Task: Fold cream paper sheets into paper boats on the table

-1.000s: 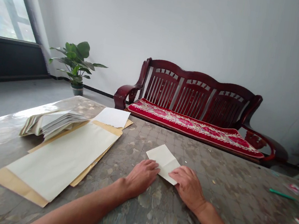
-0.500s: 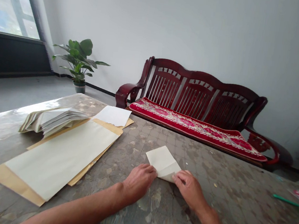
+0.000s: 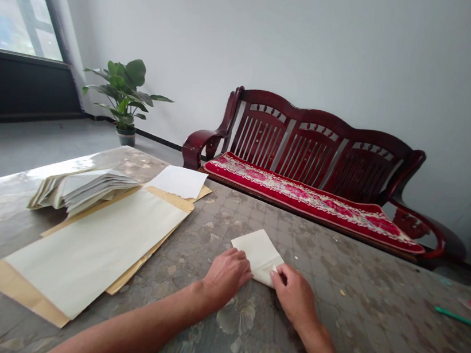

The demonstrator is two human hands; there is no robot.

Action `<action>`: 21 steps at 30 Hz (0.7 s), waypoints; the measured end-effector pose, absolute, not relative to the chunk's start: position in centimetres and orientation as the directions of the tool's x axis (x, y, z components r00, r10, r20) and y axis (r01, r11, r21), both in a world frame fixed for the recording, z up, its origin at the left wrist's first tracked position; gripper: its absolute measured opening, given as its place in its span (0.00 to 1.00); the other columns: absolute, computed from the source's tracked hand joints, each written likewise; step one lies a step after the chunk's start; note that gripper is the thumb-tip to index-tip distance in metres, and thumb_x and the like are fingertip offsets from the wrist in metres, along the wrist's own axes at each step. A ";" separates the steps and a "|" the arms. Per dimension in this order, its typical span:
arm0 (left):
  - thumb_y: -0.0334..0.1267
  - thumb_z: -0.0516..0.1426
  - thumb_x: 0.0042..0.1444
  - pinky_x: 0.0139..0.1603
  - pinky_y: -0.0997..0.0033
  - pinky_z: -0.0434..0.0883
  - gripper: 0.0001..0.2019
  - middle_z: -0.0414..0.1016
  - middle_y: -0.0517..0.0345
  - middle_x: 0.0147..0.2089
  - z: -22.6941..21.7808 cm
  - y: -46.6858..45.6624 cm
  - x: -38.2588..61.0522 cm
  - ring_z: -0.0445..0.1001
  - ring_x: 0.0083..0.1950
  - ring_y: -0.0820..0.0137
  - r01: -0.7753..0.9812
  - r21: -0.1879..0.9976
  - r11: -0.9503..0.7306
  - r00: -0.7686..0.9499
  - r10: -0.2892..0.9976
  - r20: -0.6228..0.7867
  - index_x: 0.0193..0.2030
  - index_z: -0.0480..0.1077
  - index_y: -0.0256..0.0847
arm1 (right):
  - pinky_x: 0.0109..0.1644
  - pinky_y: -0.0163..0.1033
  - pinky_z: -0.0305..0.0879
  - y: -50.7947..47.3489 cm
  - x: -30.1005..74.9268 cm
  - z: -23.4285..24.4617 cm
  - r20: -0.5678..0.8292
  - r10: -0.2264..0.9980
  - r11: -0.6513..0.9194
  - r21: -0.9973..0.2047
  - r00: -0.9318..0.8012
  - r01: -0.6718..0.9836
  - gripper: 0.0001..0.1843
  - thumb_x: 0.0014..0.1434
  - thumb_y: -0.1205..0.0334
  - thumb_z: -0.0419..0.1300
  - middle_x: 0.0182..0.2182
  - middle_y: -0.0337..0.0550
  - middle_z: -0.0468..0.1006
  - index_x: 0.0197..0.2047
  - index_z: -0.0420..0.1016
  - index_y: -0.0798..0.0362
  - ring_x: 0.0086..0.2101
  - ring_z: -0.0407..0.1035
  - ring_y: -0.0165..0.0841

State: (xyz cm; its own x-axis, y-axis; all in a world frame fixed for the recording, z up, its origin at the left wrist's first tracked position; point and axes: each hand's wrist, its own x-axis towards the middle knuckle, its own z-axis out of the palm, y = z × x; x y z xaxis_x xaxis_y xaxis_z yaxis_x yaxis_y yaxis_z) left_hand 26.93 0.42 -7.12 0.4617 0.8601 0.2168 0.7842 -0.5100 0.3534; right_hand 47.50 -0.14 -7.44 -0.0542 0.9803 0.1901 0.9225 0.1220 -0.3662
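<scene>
The right grip (image 3: 296, 296) pinches the near right edge of a small paper (image 3: 255, 247), which lies on the counter (image 3: 217, 217), between and just beyond both grips. The left grip (image 3: 229, 271) touches its near left edge; whether it pinches, I cannot tell. The counter has a brown, blotchy pattern. Left of the grips lie large sheets (image 3: 98, 251) and folded papers (image 3: 95, 190); far right, a green stick (image 3: 457, 316). Beyond stand a red bench (image 3: 311, 152) and, more left, a potted plant (image 3: 127, 91), before a pale wall (image 3: 323, 37).

My paper (image 3: 256, 244): plain cream. Around it, tabletop (image 3: 212, 220) mottled grey-brown. Left of paper, tan sheet (image 3: 23, 292). Beyond paper, bench (image 3: 298, 113) dark red; its mat (image 3: 298, 193) red, pink-and-white floral.
</scene>
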 end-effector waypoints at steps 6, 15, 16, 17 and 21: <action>0.38 0.56 0.63 0.46 0.67 0.67 0.09 0.75 0.54 0.37 -7.2 0.5 27.5 0.72 0.43 0.64 0.823 0.337 -0.458 0.408 0.888 0.210 0.32 0.73 0.39 | 0.32 0.35 0.52 0.0 47.0 -7.4 0.190 0.981 0.095 -0.308 -0.036 0.947 0.10 0.61 0.56 0.53 0.31 0.39 0.78 0.30 0.69 0.49 0.32 0.69 0.34; 0.36 0.53 0.63 0.49 0.61 0.67 0.09 0.73 0.49 0.38 -7.1 0.4 27.8 0.70 0.45 0.60 0.856 0.277 -0.437 0.391 0.897 0.205 0.33 0.71 0.38 | 0.34 0.35 0.54 0.0 46.8 -7.7 0.235 0.970 0.119 -0.251 -0.058 0.961 0.09 0.62 0.58 0.52 0.33 0.40 0.78 0.32 0.71 0.49 0.35 0.70 0.34; 0.36 0.53 0.63 0.48 0.61 0.67 0.09 0.73 0.49 0.38 -7.1 0.4 27.9 0.70 0.45 0.60 0.860 0.274 -0.431 0.387 0.900 0.202 0.33 0.71 0.38 | 0.34 0.35 0.54 0.0 46.7 -7.6 0.235 0.970 0.118 -0.242 -0.060 0.963 0.09 0.62 0.59 0.52 0.33 0.40 0.78 0.33 0.71 0.49 0.36 0.71 0.34; 0.36 0.53 0.62 0.48 0.61 0.67 0.09 0.73 0.50 0.38 -7.1 0.4 27.9 0.70 0.45 0.61 0.864 0.271 -0.425 0.381 0.903 0.200 0.33 0.71 0.38 | 0.34 0.35 0.54 -0.1 46.7 -7.6 0.233 0.970 0.117 -0.234 -0.061 0.965 0.09 0.62 0.59 0.52 0.33 0.40 0.78 0.33 0.71 0.49 0.36 0.71 0.34; 0.36 0.54 0.61 0.46 0.62 0.68 0.07 0.73 0.50 0.41 -7.0 0.4 27.9 0.71 0.45 0.61 0.887 0.247 -0.391 0.352 0.917 0.188 0.35 0.72 0.39 | 0.34 0.36 0.54 -0.1 46.6 -7.4 0.224 0.972 0.115 -0.200 -0.069 0.973 0.08 0.63 0.59 0.52 0.33 0.40 0.78 0.33 0.70 0.49 0.36 0.71 0.35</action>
State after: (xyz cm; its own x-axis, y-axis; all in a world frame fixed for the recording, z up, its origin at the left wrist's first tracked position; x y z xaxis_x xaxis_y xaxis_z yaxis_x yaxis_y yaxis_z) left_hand 27.92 0.39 -7.00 0.3515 0.9171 0.1879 0.8868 -0.3906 0.2472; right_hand 46.58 -0.13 -7.41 -0.0691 0.9720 0.2244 0.9730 0.1154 -0.2000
